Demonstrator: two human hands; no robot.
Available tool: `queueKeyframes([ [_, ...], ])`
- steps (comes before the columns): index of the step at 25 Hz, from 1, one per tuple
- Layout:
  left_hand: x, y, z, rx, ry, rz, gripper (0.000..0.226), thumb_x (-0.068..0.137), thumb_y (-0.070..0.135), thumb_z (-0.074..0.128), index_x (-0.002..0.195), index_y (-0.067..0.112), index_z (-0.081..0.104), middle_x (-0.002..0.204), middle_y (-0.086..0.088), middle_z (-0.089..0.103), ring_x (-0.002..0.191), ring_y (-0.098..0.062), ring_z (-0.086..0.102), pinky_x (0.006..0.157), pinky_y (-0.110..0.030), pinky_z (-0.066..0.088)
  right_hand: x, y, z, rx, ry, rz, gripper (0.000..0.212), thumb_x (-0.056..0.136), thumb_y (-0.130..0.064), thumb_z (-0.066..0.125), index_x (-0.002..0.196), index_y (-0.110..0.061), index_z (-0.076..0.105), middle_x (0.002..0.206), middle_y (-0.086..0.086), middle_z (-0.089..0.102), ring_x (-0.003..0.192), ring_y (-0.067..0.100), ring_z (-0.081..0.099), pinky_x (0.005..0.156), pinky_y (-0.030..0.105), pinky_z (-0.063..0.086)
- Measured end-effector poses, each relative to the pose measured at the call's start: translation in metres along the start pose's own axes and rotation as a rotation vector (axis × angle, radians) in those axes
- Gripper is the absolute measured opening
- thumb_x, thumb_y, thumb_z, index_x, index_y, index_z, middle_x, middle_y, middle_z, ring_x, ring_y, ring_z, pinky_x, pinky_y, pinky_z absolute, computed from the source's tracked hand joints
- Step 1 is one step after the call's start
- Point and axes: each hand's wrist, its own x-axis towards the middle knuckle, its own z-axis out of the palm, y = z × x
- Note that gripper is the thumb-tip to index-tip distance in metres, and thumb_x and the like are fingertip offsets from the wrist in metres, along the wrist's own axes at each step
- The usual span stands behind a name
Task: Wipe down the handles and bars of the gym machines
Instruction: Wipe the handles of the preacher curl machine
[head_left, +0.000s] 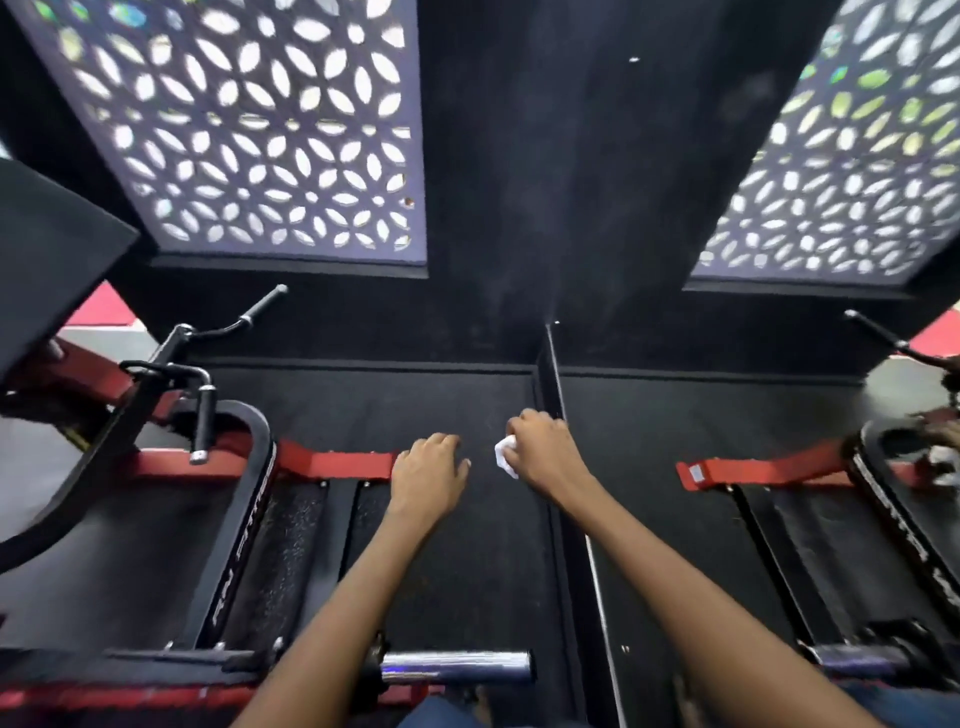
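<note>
Black rubber floor (467, 545) fills my view between two red-and-black machine frames (332, 462). A chrome bar (457, 667) lies low near my left forearm; matte grip handles (202, 421) stand at far left. My left hand (428, 470) hangs relaxed, holding nothing. My right hand (543, 449) clutches a crumpled white cloth (505, 454), clear of both machines.

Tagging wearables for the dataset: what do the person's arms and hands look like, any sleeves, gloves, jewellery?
Both arms are bare up to the frame edge: no sleeves visible. The left hand and right hand wear no gloves, and no rings, watch or wristbands can be seen. Slim forearms, no markings visible.
</note>
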Motion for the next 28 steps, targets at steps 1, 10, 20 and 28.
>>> queueKeyframes([
  [1, 0.007, -0.004, -0.003, -0.002, 0.002, -0.032, 0.038, 0.098, 0.036, 0.046, 0.131, 0.019, 0.052, 0.133, 0.002, 0.055, 0.120, -0.023, 0.052, 0.094, -0.035, 0.041, 0.015, -0.002, -0.001, 0.004, -0.011, -0.033, 0.021, 0.089, -0.019, 0.046, 0.095, -0.004, 0.060, 0.107, 0.011, 0.057, 0.104, 0.031, 0.052, 0.084, 0.036, 0.036],
  [10, 0.038, -0.086, -0.015, -0.005, 0.074, -0.409, 0.037, 0.095, 0.033, 0.050, 0.128, 0.017, 0.056, 0.129, -0.001, 0.058, 0.116, -0.026, 0.056, 0.092, -0.038, 0.043, 0.135, -0.075, 0.016, -0.007, -0.151, -0.376, 0.016, 0.087, -0.013, 0.044, 0.088, -0.005, 0.058, 0.107, 0.013, 0.057, 0.104, 0.032, 0.052, 0.084, 0.035, 0.036],
  [20, 0.087, -0.123, -0.020, 0.000, 0.060, -0.802, 0.030, 0.095, 0.033, 0.048, 0.119, 0.018, 0.059, 0.125, -0.001, 0.060, 0.116, -0.024, 0.055, 0.091, -0.037, 0.041, 0.249, -0.131, 0.060, -0.046, -0.314, -0.749, 0.026, 0.090, -0.018, 0.046, 0.110, -0.005, 0.057, 0.116, 0.011, 0.054, 0.114, 0.030, 0.048, 0.093, 0.037, 0.034],
  [28, 0.072, -0.146, -0.048, -0.010, 0.125, -0.958, 0.035, 0.097, 0.032, 0.047, 0.126, 0.016, 0.056, 0.129, -0.002, 0.058, 0.119, -0.025, 0.053, 0.096, -0.038, 0.040, 0.253, -0.180, 0.055, 0.012, -0.324, -0.889, 0.022, 0.089, -0.018, 0.049, 0.104, -0.005, 0.058, 0.114, 0.011, 0.054, 0.111, 0.030, 0.048, 0.094, 0.038, 0.034],
])
